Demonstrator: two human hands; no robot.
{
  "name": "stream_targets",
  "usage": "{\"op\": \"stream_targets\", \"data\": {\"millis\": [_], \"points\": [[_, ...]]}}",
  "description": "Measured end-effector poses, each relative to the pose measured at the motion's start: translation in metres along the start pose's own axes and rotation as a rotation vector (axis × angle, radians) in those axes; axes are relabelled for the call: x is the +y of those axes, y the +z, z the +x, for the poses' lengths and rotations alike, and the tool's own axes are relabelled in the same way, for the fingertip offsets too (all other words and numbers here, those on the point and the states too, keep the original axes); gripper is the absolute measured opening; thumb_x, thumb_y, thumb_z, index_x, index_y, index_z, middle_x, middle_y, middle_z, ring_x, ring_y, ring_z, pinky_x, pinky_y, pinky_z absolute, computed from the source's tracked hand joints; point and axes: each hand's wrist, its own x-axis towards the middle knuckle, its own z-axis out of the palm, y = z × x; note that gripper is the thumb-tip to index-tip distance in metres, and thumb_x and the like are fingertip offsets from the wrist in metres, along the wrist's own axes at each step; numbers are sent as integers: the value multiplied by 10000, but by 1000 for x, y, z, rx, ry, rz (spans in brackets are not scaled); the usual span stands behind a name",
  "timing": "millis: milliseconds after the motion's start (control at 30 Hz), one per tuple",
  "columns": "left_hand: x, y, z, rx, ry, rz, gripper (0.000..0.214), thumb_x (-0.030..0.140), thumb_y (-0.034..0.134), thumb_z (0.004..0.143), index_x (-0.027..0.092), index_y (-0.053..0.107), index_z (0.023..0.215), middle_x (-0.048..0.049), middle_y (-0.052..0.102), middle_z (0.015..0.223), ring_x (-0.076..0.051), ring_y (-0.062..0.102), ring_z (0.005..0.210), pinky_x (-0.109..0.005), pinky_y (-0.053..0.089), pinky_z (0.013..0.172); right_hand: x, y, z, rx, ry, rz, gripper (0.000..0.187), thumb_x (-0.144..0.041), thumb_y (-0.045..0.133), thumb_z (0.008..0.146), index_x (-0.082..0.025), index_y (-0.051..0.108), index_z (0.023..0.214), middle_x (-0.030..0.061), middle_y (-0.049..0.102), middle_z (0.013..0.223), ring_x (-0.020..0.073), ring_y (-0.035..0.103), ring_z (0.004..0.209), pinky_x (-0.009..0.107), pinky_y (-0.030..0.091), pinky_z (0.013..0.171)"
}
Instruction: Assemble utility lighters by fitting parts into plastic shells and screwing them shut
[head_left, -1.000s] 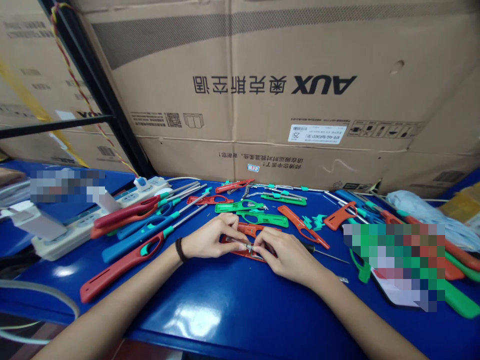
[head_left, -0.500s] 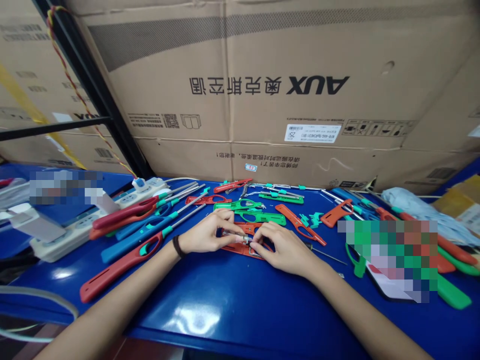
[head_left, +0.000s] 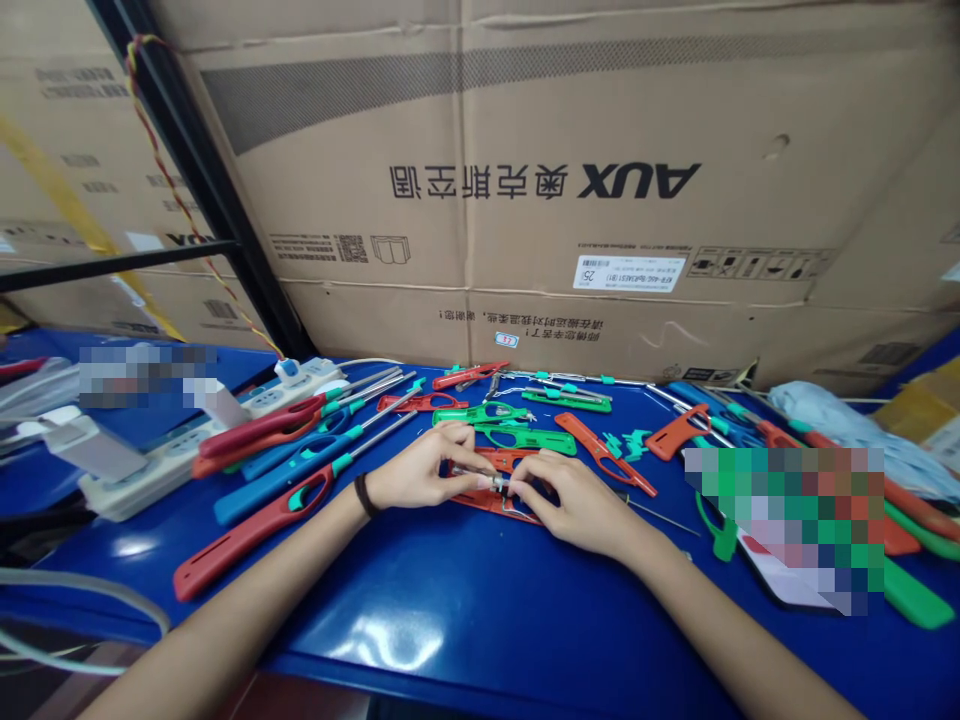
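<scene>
In the middle of the blue table, a small metal-and-white part (head_left: 497, 483) sits between the fingertips of both hands. My left hand (head_left: 429, 468) is closed, pinching its left end; a dark band is round the wrist. My right hand (head_left: 574, 500) pinches the other end with thumb and forefinger. Under the fingers lie orange lighter shell halves (head_left: 480, 503), partly covered by the hands. Beyond them lie green shell halves (head_left: 525, 440). An orange-red shell half (head_left: 607, 455) and small teal pieces (head_left: 628, 443) lie to the right of these.
Finished-looking long lighters, among them a red one (head_left: 255, 535), lie at left beside a white power strip (head_left: 180, 440). A thin metal rod (head_left: 664, 517) lies right of my hand. More lighters (head_left: 919, 595) lie far right. A large cardboard box (head_left: 525, 110) stands behind.
The fingertips have shifted slightly on the small part, and more of it shows between them. Both hands still pinch it. The whole view has moved a little.
</scene>
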Motion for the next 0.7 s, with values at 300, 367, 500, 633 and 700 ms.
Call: {"op": "stream_targets", "data": {"millis": [300,367,500,633,700], "points": [[-2,5,0,24,2,-38,413,504,498,896,163,729,925,-9,467,675,-145,405,680,-271,343,661,1,0,1,15,-4,43,145,-199,493,904,-198,615,827,23,648,809,166,573,771,274,418,686],[-2,6,0,35,-1,-55,408,506,506,891,169,730,940,-8,466,673,-147,400,683,-271,342,663,2,0,1,16,-5,48,147,-196,492,905,-197,613,823,23,648,805,167,572,772,273,418,687],[-3,9,-1,56,-11,-90,411,516,505,887,186,723,1002,-13,480,676,-153,396,694,-274,341,668,2,1,1,29,-7,74,159,-185,487,908,-200,608,805,16,634,778,158,569,743,265,415,680],[-4,9,0,57,-24,-123,414,518,504,887,190,718,1024,-15,496,677,-152,406,694,-269,344,660,2,0,2,39,1,87,158,-190,489,908,-197,605,801,15,633,779,149,564,725,258,411,669],[-4,8,0,32,-33,-127,389,496,525,884,185,723,1006,-16,510,680,-147,422,686,-267,352,663,1,-1,2,18,-1,89,155,-189,494,903,-197,607,798,13,646,781,150,565,739,258,409,673]]}}
